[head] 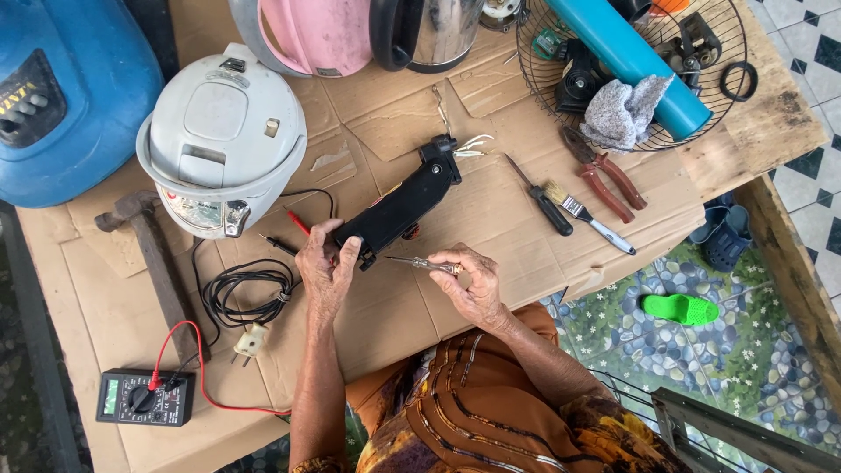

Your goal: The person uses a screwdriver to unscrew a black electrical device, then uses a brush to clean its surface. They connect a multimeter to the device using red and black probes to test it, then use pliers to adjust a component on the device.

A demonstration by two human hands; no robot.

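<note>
Left hand point(322, 263) gripping one black handle part point(405, 204) lying mid surface point(526, 263), right hand point(471, 282) pinching one small screwdriver point(420, 262), one white cooker point(221, 140), one hammer point(153, 254), one meter point(144, 397), one brush point(583, 213), red pliers point(606, 173) sitting around.

Even, bright daylight fills the scene, with only soft, short shadows under the hammer point(153, 254) and pliers point(606, 173). Mild glare sits on the steel kettle point(438, 31) at the far edge and the white cooker lid point(221, 131). Focus is sharp throughout; wide-angle bending shows at the right and left borders.
</note>
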